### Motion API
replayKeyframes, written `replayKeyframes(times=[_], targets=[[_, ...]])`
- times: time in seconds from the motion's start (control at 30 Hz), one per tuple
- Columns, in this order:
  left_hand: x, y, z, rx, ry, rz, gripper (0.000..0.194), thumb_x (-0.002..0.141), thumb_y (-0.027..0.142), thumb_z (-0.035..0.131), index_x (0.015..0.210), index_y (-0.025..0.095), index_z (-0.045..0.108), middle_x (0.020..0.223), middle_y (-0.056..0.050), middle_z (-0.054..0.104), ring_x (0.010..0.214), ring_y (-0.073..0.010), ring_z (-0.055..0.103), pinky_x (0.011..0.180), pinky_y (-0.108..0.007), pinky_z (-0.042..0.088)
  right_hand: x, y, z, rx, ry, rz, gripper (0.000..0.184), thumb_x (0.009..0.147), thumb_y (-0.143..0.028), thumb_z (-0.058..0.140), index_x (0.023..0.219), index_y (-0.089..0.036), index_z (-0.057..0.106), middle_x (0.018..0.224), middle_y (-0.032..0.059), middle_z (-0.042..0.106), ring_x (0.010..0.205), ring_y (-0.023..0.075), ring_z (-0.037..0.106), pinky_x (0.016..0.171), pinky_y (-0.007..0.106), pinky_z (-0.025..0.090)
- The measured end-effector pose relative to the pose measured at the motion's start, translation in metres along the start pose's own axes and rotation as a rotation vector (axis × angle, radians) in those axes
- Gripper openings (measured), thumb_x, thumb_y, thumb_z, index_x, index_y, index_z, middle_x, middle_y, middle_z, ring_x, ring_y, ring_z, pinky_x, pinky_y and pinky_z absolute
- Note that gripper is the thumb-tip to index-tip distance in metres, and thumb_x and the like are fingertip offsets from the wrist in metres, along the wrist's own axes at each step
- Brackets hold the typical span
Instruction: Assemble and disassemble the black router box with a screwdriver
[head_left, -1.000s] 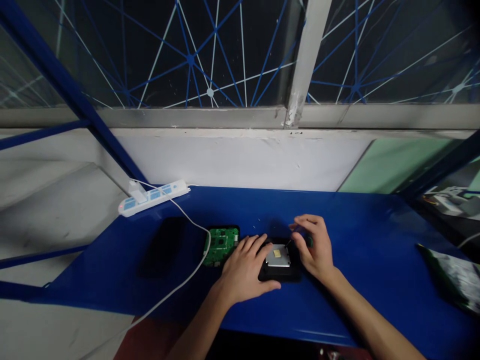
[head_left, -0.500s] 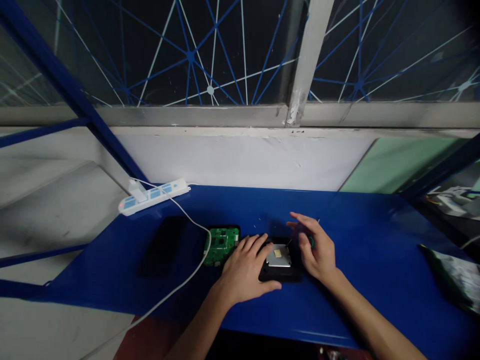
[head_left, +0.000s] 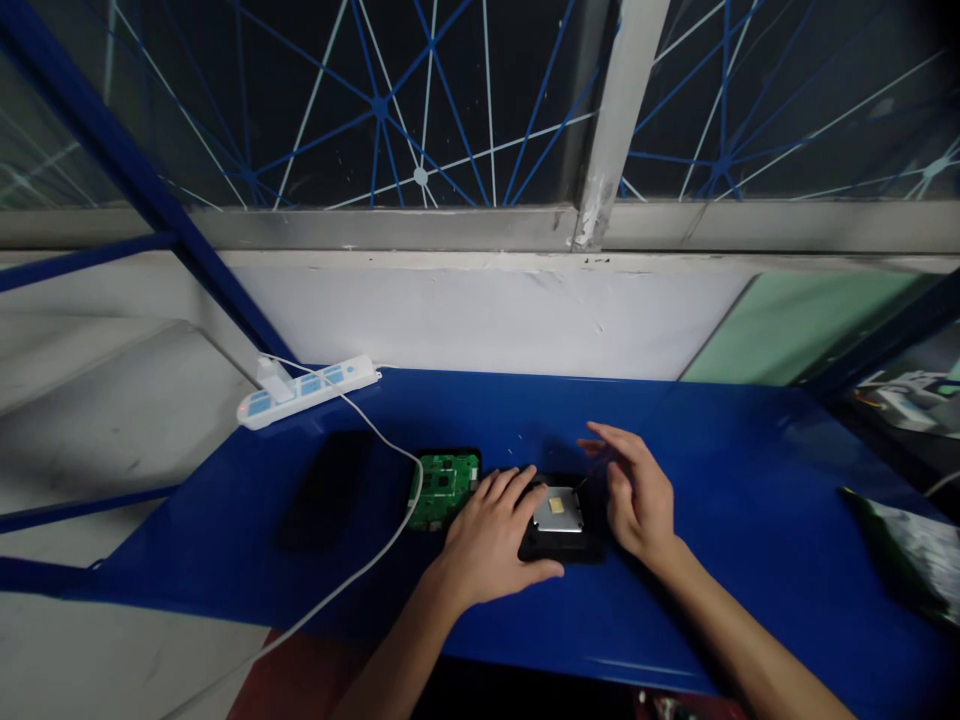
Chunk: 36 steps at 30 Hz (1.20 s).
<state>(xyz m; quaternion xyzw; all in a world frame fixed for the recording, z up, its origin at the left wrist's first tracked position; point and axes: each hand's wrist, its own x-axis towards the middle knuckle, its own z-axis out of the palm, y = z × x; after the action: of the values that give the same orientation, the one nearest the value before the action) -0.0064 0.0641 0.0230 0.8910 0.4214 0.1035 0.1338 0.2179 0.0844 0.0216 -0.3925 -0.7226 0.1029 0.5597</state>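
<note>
while the left hand [head_left: 491, 545] lies with its fingers spread over the left side of a black case [head_left: 562, 548], between the front and back edges of the surface [head_left: 750, 460], the right hand [head_left: 639, 495] curves beside the case's right edge, near a thin shaft [head_left: 580, 485] at the far right corner of a metal plate [head_left: 568, 516]; whether those fingers grip it, i cannot tell. a green circuit board [head_left: 442, 490] sits beside the left hand, toward the left edge.

Casing [head_left: 562, 548] between left hand [head_left: 491, 545] and right hand [head_left: 643, 500], on the table [head_left: 735, 470]
The circuit board [head_left: 442, 488] lies just left of both hands, the power strip [head_left: 354, 375] farther left and beyond, the bag [head_left: 911, 550] well right.
</note>
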Motion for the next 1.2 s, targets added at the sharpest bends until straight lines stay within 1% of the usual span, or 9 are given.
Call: replayKeyframes(times=[0.07,0.17,0.27,0.4,0.53,0.7,0.77,1.0,1.2], targets=[[0.0,0.0,0.0,0.0,0.001,0.003,0.086,0.077,0.069,0.071,0.145,0.023,0.044,0.159,-0.012,0.038,0.144,-0.0374,0.035,0.117,-0.056,0.03,0.001,0.001,-0.001,-0.038,-0.005,-0.019,0.041,0.098,-0.012,0.045,0.135,-0.028,0.049,0.129,0.0117,0.055,0.101,0.0221,0.068,0.083,0.046,0.06],[0.0,0.0,0.0,-0.002,0.009,-0.002,0.086,0.078,0.069,0.071,0.145,0.024,0.043,0.159,-0.011,0.038,0.143,-0.0371,0.036,0.116,-0.056,0.03,0.004,0.001,-0.002,-0.198,0.053,-0.058,0.04,0.092,-0.017,0.062,0.129,-0.03,0.055,0.114,0.0088,0.053,0.093,0.022,0.064,0.078,0.044,0.059],[0.0,0.001,-0.001,-0.002,0.003,0.0,0.085,0.078,0.069,0.07,0.146,0.024,0.043,0.159,-0.011,0.037,0.144,-0.0368,0.035,0.116,-0.056,0.031,0.005,0.001,-0.001,-0.299,0.102,-0.099,0.044,0.089,-0.015,0.067,0.128,-0.031,0.057,0.101,0.0062,0.055,0.089,0.022,0.061,0.072,0.04,0.058],[0.0,0.001,-0.001,-0.007,0.005,-0.004,0.085,0.078,0.068,0.071,0.145,0.023,0.044,0.159,-0.011,0.038,0.144,-0.0369,0.035,0.117,-0.056,0.03,0.002,0.001,-0.001,-0.156,0.053,-0.028,0.051,0.094,-0.009,0.054,0.14,-0.03,0.048,0.109,0.0075,0.061,0.088,0.0195,0.067,0.073,0.038,0.059],[0.0,0.002,-0.001,0.003,-0.007,-0.01,0.086,0.077,0.067,0.073,0.145,0.023,0.045,0.159,-0.012,0.038,0.144,-0.0372,0.036,0.117,-0.056,0.03,0.001,0.002,-0.001,-0.041,-0.002,-0.016,0.047,0.097,-0.008,0.044,0.138,-0.029,0.048,0.126,0.0102,0.06,0.099,0.0207,0.069,0.082,0.042,0.058],[0.0,0.001,-0.002,0.018,-0.023,-0.007,0.088,0.077,0.068,0.073,0.146,0.022,0.043,0.16,-0.012,0.037,0.144,-0.0371,0.035,0.117,-0.056,0.031,0.006,0.001,-0.001,-0.233,0.074,-0.085,0.047,0.091,-0.009,0.06,0.133,-0.029,0.054,0.103,0.0059,0.057,0.089,0.0198,0.062,0.075,0.038,0.057],[0.0,0.001,-0.003,0.014,-0.024,-0.007,0.087,0.077,0.068,0.071,0.146,0.023,0.043,0.159,-0.011,0.037,0.144,-0.037,0.035,0.116,-0.056,0.031,0.006,0.002,-0.002,-0.257,0.103,-0.075,0.047,0.091,-0.009,0.06,0.133,-0.029,0.054,0.102,0.0057,0.055,0.086,0.0191,0.06,0.072,0.037,0.057],[0.0,0.001,0.0,-0.009,0.005,-0.007,0.084,0.079,0.069,0.069,0.145,0.024,0.043,0.16,-0.01,0.036,0.144,-0.0365,0.034,0.117,-0.055,0.029,0.0,0.012,0.0,-0.13,0.22,0.046,0.042,0.091,-0.012,0.062,0.129,-0.028,0.054,0.107,0.007,0.054,0.089,0.0198,0.064,0.068,0.038,0.06],[0.001,0.0,-0.008,-0.028,-0.023,0.008,0.093,0.074,0.071,0.073,0.147,0.023,0.041,0.158,-0.012,0.039,0.143,-0.037,0.036,0.116,-0.056,0.031,0.0,0.017,0.005,-0.09,0.225,0.098,0.023,0.091,-0.019,0.065,0.112,-0.025,0.057,0.104,0.0062,0.056,0.093,0.0213,0.065,0.072,0.04,0.061]])
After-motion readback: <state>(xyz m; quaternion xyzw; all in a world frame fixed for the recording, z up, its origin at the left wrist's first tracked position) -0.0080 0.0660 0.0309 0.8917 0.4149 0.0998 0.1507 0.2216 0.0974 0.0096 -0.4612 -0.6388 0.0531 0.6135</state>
